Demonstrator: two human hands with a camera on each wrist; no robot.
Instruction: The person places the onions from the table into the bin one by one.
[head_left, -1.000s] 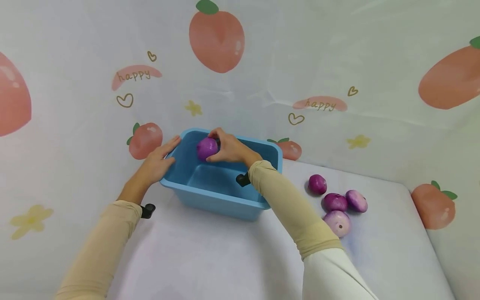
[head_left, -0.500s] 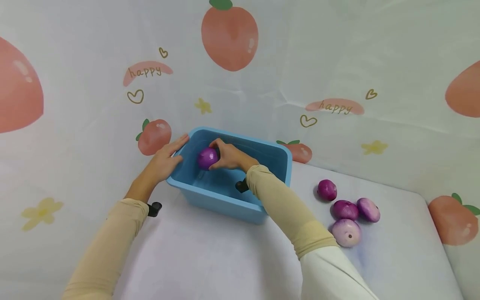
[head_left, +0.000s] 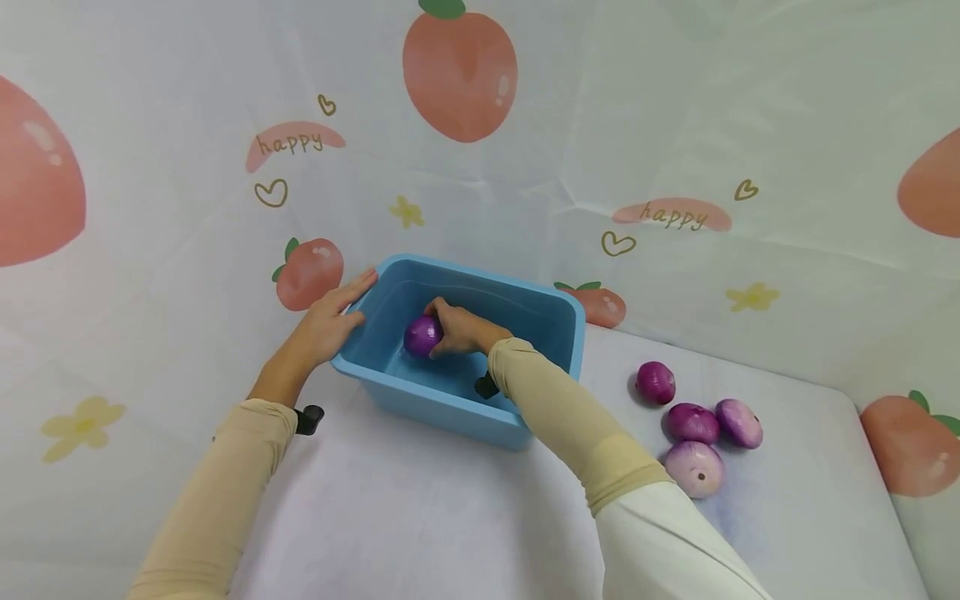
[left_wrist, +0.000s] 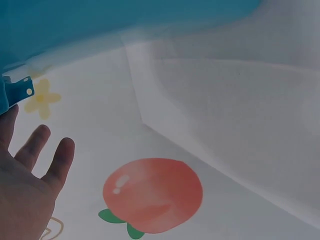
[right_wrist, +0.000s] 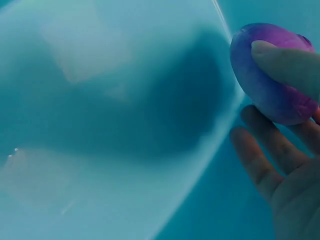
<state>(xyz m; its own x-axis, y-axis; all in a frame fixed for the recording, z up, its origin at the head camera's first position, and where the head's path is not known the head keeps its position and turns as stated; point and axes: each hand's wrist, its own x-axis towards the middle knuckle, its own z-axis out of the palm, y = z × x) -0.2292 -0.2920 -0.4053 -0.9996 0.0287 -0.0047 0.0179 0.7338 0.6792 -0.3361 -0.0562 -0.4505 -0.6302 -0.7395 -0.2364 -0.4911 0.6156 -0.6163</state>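
Observation:
My right hand (head_left: pixel 461 330) is down inside a light blue plastic bin (head_left: pixel 450 423), gripping a purple onion (head_left: pixel 422 337) near the bin's left end. In the right wrist view the thumb lies over the onion (right_wrist: pixel 272 75) and fingers curve beneath it, close above the bin floor. My left hand (head_left: pixel 322 329) rests on the bin's left rim with its fingers straight. The left wrist view has that hand (left_wrist: pixel 30 175) with spread fingers beside the bin's blue outer wall (left_wrist: pixel 125 20).
Right of the bin, on the white cloth, lie a dark purple onion (head_left: pixel 656 383), another purple onion (head_left: pixel 692 423) and two paler ones, a tilted onion (head_left: pixel 739 422) and a front onion (head_left: pixel 694 469). A fruit-printed cloth backdrop (head_left: pixel 525 167) rises behind.
My right hand has lowered the onion deeper into the bin. My left hand stays on the rim. The head view has shifted slightly.

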